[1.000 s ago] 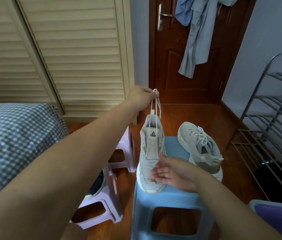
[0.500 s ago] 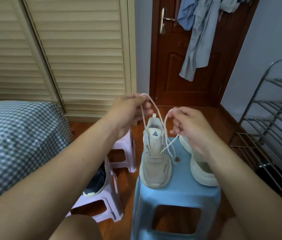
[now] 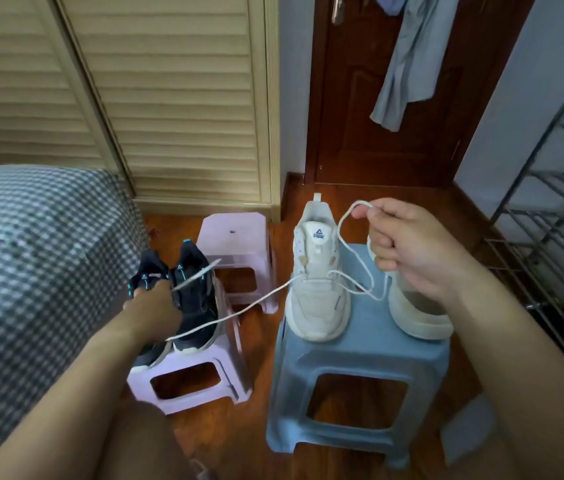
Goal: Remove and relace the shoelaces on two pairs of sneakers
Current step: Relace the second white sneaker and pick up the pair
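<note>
The white sneaker [image 3: 318, 271] stands on the blue stool [image 3: 360, 355] right of centre, toe toward the bottom of the frame and heel toward the door, so its long axis runs up and down the picture. Its lace [image 3: 239, 311] leaves the lowest eyelets — down near the toe — and goes two ways: one strand slants off toward the lower left, the other curls up in a loop toward the upper right. The right hand [image 3: 408, 247] is the nearer one, just beside the shoe on its right and level with the tongue, fingers curled with the top of the loop pinched between thumb and forefinger. The left hand [image 3: 156, 303] is well apart, left of centre over the black sneakers [image 3: 190, 292] on the pink stool [image 3: 204, 372]; its fingers look closed on the far strand, the lace end poking out past the knuckles, though blur hides the exact grip. The lace seems to pass only through the bottom holes, the upper eyelets bare, and I cannot tell whether it is on its way out or going back in. Either way the next move likely turns on that left-running strand — pulling along it draws the lace sideways through the toe eyelets, across the shoe's length. The second white sneaker [image 3: 419, 317] sits behind the right wrist on the same stool
</note>
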`<state>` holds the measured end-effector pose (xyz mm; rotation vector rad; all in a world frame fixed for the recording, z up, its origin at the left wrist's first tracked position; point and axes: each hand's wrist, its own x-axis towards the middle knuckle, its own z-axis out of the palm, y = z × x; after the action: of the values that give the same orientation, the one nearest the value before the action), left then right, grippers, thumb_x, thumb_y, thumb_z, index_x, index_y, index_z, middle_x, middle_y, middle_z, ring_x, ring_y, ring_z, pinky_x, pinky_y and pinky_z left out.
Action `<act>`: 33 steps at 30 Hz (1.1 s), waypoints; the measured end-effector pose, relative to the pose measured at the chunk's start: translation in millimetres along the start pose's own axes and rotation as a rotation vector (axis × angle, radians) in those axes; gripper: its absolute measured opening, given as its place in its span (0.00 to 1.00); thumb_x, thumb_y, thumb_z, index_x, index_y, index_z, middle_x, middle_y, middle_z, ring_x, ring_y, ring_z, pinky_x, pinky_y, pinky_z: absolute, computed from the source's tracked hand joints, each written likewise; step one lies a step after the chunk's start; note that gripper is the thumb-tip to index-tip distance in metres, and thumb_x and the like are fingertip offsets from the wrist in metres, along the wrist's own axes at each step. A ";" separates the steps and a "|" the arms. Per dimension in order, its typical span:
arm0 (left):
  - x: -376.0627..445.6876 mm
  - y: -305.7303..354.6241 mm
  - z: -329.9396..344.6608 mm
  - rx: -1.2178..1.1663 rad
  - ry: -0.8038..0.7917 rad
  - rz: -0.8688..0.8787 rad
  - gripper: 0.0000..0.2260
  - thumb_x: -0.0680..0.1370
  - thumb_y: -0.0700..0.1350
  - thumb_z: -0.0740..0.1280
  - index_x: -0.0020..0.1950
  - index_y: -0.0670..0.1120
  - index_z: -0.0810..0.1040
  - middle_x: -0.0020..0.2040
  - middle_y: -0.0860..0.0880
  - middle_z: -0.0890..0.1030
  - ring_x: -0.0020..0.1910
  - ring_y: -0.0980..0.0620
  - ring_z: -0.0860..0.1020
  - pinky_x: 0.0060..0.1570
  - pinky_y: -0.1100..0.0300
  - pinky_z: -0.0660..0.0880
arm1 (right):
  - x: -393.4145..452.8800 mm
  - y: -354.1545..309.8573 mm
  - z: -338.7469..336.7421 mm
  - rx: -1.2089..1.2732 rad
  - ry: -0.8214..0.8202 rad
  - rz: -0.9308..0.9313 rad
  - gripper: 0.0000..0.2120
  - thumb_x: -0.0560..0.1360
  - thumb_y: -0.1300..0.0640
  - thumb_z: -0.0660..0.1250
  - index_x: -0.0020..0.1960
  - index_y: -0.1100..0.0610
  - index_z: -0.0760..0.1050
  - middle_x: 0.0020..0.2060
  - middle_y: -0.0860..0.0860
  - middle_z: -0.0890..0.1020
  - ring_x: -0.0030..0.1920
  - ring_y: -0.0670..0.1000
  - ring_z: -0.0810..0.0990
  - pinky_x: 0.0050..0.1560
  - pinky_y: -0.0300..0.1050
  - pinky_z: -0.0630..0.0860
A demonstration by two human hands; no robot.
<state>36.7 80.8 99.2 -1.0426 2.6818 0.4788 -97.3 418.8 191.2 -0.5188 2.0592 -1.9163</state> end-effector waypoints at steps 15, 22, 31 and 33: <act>-24.5 123.3 -22.7 -1.666 -0.666 0.193 0.12 0.85 0.43 0.58 0.44 0.46 0.75 0.33 0.50 0.80 0.36 0.53 0.80 0.55 0.50 0.82 | -9.1 51.2 60.3 -0.442 -0.526 -0.039 0.10 0.84 0.56 0.59 0.48 0.55 0.77 0.24 0.41 0.70 0.24 0.41 0.67 0.28 0.35 0.64; 83.4 16.0 -12.8 -1.564 -0.025 -0.258 0.14 0.85 0.37 0.53 0.42 0.47 0.68 0.32 0.50 0.70 0.27 0.55 0.69 0.29 0.63 0.70 | 0.5 80.9 30.8 -0.911 -0.694 0.039 0.12 0.84 0.51 0.60 0.50 0.49 0.82 0.44 0.41 0.82 0.48 0.41 0.79 0.55 0.44 0.75; 77.1 29.9 0.8 -1.114 0.213 0.029 0.10 0.83 0.43 0.62 0.44 0.45 0.80 0.33 0.48 0.72 0.22 0.54 0.64 0.20 0.65 0.60 | -21.5 83.5 50.8 -1.074 -0.853 -0.177 0.12 0.80 0.45 0.65 0.48 0.50 0.83 0.38 0.46 0.80 0.41 0.45 0.78 0.47 0.50 0.77; 55.0 47.2 6.0 -1.012 0.117 0.163 0.07 0.83 0.43 0.66 0.50 0.43 0.82 0.35 0.47 0.77 0.23 0.53 0.65 0.21 0.64 0.61 | -31.7 74.1 60.6 -1.072 -0.903 -0.203 0.13 0.81 0.42 0.63 0.51 0.47 0.83 0.42 0.43 0.80 0.45 0.44 0.78 0.49 0.46 0.76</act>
<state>-34.9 82.2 86.3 -1.0394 2.5884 1.9779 -47.6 382.7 111.3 -1.4882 2.1577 -0.2487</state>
